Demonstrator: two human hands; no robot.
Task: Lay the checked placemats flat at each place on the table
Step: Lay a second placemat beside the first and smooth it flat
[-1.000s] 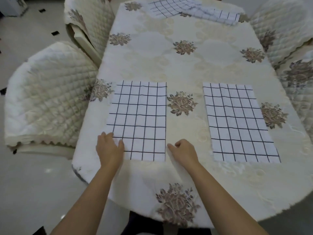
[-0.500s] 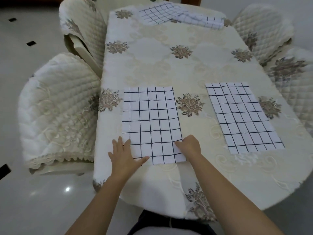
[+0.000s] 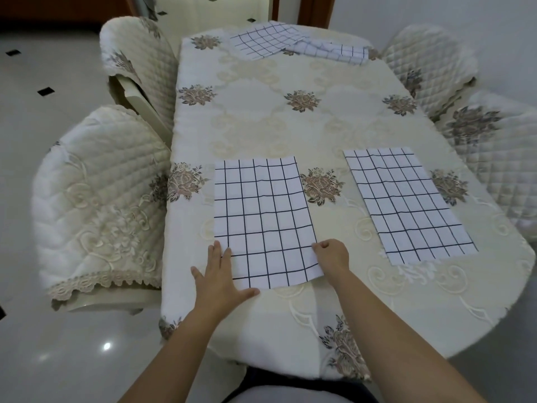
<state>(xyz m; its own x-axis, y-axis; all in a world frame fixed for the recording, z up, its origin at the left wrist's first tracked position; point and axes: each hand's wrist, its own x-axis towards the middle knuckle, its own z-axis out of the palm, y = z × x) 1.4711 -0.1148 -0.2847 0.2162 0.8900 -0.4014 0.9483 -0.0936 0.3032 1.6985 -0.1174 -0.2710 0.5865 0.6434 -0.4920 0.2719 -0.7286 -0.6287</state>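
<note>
Our left grip (image 3: 220, 271) presses flat, fingers straight, on the near placemat (image 3: 261, 216) at the counter (image 3: 261, 120) edge; our right grip (image 3: 331, 254) curls at its side, hold unclear. We judge smoothing nearly done; next come the far placemats (image 3: 261, 43)

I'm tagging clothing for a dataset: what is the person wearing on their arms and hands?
Nothing visible. The left forearm and right forearm are bare to the frame edge, no sleeves in view. The left hand and right hand carry no gloves, rings, watch or bracelet.
</note>
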